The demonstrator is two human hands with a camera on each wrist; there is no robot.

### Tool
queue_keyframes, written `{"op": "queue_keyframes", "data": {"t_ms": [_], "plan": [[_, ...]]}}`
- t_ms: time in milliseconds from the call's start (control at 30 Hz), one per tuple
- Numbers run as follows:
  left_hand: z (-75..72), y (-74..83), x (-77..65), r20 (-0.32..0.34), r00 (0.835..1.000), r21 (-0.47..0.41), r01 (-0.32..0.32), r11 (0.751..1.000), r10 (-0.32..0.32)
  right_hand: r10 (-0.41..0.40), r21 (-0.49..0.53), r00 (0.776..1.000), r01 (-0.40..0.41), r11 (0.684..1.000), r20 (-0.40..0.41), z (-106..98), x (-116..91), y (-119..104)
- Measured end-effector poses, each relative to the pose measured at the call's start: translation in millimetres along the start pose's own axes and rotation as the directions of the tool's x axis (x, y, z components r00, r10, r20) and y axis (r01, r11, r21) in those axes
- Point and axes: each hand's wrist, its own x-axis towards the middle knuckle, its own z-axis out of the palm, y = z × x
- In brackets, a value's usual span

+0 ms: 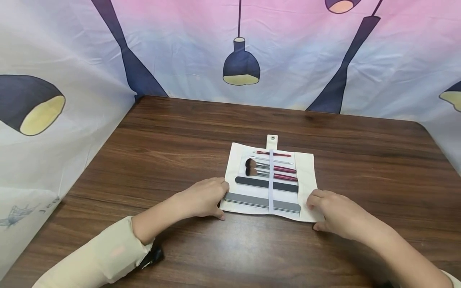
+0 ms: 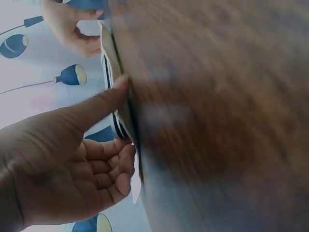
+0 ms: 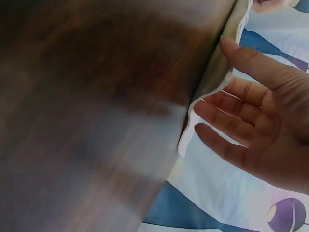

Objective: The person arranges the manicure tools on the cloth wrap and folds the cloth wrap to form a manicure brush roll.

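Note:
An unfolded white fabric tool roll point(image 1: 306, 172) lies on the brown wooden table in the head view. A white elastic band point(image 1: 271, 188) crosses its tools: a thin red tool point(image 1: 281, 154), a slim silvery stick point(image 1: 284, 162), two makeup brushes point(image 1: 286, 169) with dark red handles, a black nail file point(image 1: 252, 182) and grey nail files point(image 1: 248, 199) along the near side. My left hand point(image 1: 203, 198) holds the roll's near left corner, fingers curled at the edge. At the near right corner my right hand point(image 1: 336, 210) grips the fabric, which ripples there in the right wrist view.
The wooden table point(image 1: 173, 152) extends around the roll on all sides. A snap strap point(image 1: 272, 142) sticks out from the roll's far edge. Fabric printed with lamps point(image 1: 241, 64) hangs behind the table. Something black point(image 1: 153, 256) shows beneath the left sleeve.

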Motion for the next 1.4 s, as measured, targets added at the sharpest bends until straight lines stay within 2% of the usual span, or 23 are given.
{"op": "queue_keyframes", "data": {"t_ms": [100,200,300,400,533,733,833,967,1067,1200,1400], "plan": [[-0.2,-0.2,0.8,0.002,1.0,-0.004,-0.011,1.0,0.011,-0.012,0.019,0.999,0.013,1.0,-0.031,0,-2,2],[-1.7,-3.8,1.3,-0.005,0.999,-0.05,-0.036,0.998,0.036,-0.029,0.047,0.997,0.033,0.998,-0.072,-1,-4,7],[-3.2,-9.7,3.6,-0.05,0.996,-0.095,-0.08,0.992,0.075,-0.026,0.089,0.994,0.035,0.995,-0.105,-3,-3,13],[-5.3,-14.6,8.0,-0.099,0.991,-0.146,-0.102,0.984,0.089,0.021,0.151,0.993,-0.004,0.989,-0.116,-4,0,21],[-8.1,-18.3,15.5,-0.128,0.992,-0.203,-0.045,0.978,0.019,0.089,0.224,0.99,-0.064,0.973,-0.105,-4,7,32],[-11.6,-16.0,27.3,-0.145,0.981,-0.199,0.101,0.975,-0.131,0.156,0.314,0.986,-0.13,0.94,-0.06,-5,23,47],[-12.2,-15.2,32.2,-0.153,0.972,-0.195,0.145,0.97,-0.176,0.182,0.358,0.983,-0.162,0.919,-0.022,-5,30,52],[-10.4,-16.9,37.5,-0.171,0.969,-0.199,0.145,0.969,-0.18,0.221,0.387,0.975,-0.208,0.898,0.011,-4,36,54],[-8.7,-18.4,40.3,-0.189,0.965,-0.208,0.145,0.967,-0.185,0.25,0.379,0.968,-0.237,0.894,0.017,-4,40,53],[-7.4,-18.8,42.9,-0.21,0.956,-0.203,0.161,0.966,-0.204,0.292,0.357,0.956,-0.277,0.892,0.011,-3,44,51],[-8.7,-16.2,44.2,-0.217,0.947,-0.192,0.198,0.961,-0.238,0.358,0.356,0.933,-0.345,0.869,0.03,-3,48,48]]}}
